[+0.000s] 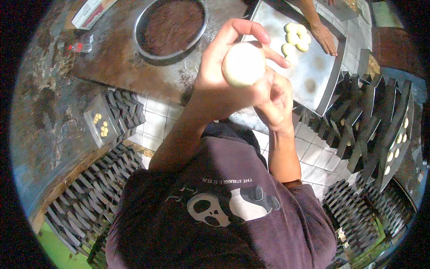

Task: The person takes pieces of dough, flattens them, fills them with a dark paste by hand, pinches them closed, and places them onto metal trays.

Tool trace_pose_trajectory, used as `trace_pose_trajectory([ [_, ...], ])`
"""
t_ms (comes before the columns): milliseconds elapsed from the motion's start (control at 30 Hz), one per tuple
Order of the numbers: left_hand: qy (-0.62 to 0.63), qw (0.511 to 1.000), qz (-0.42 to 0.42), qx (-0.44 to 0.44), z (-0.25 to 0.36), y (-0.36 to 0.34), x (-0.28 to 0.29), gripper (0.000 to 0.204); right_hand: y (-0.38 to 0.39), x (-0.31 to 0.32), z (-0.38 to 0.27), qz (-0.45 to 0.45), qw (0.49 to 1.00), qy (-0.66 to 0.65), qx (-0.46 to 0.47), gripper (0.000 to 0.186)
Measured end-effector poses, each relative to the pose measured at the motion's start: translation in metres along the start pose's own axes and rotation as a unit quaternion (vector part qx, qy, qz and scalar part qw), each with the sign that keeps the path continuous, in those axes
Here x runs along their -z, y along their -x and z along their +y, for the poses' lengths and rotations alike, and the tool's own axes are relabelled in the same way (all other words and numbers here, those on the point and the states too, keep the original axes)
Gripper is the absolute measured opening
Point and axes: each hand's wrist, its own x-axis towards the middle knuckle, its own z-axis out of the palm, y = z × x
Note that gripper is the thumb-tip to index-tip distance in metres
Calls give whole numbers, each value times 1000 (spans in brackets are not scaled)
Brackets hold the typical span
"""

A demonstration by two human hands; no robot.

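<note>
Well out to the left of the grip and below its level, a small tray (101,106) holds several yellowish dough pieces. Higher on that side lies a clear bottle (85,47) with a red cap, and nearer, up and left of the grip, stands a round metal basin (166,58) of brown crumbly stuff.

The left hand (214,67) grasps a pale dough ball (244,64), its fingers arching over the top and around the far side. The left forearm slants up and rightward from the lower edge, the wrist just below the ball. The ball sits within the grip, a smooth, brightly lit side turned up toward the camera; it is close to round, so no long axis or pointing end can be told.

Just right of and below the ball, the right hand (277,98) is up against the left one, fingers curled, its forearm rising almost upright; whether it grips anything I cannot tell. Beyond, up and right, a large tray (309,67) bears clustered dough pieces (292,38). Farther right, a co-worker's hand (324,38) lies flat at the tray's edge.
</note>
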Motion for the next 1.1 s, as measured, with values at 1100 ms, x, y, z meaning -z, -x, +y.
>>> trace_pose_trajectory([
  [1100, -513, 829, 11, 220, -110, 147, 187, 109, -95, 156, 187, -314, 584, 738, 129, 93],
])
